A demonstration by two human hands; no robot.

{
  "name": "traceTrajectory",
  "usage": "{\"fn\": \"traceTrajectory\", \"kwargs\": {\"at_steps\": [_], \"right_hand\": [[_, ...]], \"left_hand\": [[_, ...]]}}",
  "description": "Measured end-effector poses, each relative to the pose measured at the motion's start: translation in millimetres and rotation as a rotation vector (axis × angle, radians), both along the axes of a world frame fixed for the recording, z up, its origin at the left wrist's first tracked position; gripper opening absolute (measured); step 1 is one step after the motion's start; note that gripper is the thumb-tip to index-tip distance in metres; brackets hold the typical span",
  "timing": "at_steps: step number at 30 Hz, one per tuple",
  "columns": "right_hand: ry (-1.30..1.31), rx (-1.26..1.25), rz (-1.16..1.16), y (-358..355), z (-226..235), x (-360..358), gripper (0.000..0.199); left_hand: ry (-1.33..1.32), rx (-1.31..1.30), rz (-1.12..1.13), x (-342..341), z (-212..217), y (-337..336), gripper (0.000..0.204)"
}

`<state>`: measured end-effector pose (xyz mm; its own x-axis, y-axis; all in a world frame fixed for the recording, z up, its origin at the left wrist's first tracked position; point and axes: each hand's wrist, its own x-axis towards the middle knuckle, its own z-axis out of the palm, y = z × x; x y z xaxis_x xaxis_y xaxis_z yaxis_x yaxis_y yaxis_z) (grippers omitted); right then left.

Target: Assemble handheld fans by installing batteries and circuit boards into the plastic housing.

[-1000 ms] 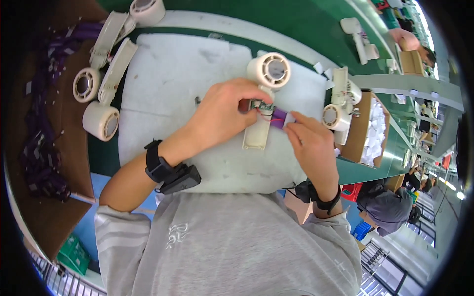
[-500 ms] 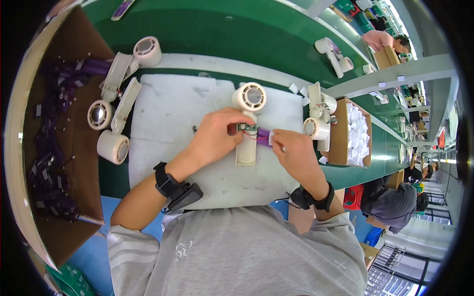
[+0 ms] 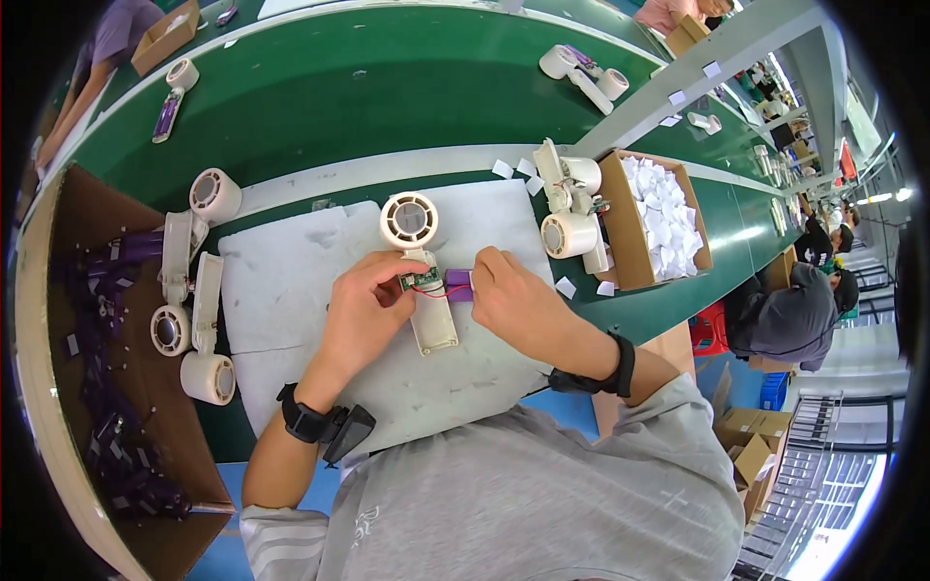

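An opened white handheld fan (image 3: 433, 327) lies on the pale work mat, its round head pointing away from me. A small green circuit board (image 3: 422, 280) sits in the upper part of the handle. My left hand (image 3: 363, 308) is closed at the handle's left side, thumb and forefinger gripping it by the board. To the right of the handle, my right hand (image 3: 518, 300) pinches the end of a purple battery (image 3: 457, 285). A white patch shows on the battery beside my fingertips. Red wire runs between the board and the battery.
Left of the mat (image 3: 291, 261) stand more open fans (image 3: 206, 300) and a cardboard box (image 3: 184, 481) of purple batteries. At right are further fan parts (image 3: 570, 235) and a box (image 3: 630, 232) of white paper pieces. Beyond runs a green belt (image 3: 387, 107); other people work farther off.
My view has swung, so the mat and fan appear farther left and lower. Both hands keep their grips on the fan and the battery, which stays right of the handle.
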<state>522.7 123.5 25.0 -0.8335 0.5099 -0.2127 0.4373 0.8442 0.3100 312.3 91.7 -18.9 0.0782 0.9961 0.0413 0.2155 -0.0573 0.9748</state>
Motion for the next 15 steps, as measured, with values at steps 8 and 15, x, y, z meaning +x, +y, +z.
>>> {"fn": "traceTrajectory", "kwargs": {"at_steps": [8,15], "right_hand": [[-0.013,0.063,-0.09,88.9,-1.9,61.6,0.01],[0.804,-0.517,-0.342,45.3,18.2,8.3,0.047]], "left_hand": [[0.056,0.134,0.017,-5.4,-0.3,3.3,0.03],[0.008,0.118,0.072,-5.5,-6.2,1.5,0.029]]}}
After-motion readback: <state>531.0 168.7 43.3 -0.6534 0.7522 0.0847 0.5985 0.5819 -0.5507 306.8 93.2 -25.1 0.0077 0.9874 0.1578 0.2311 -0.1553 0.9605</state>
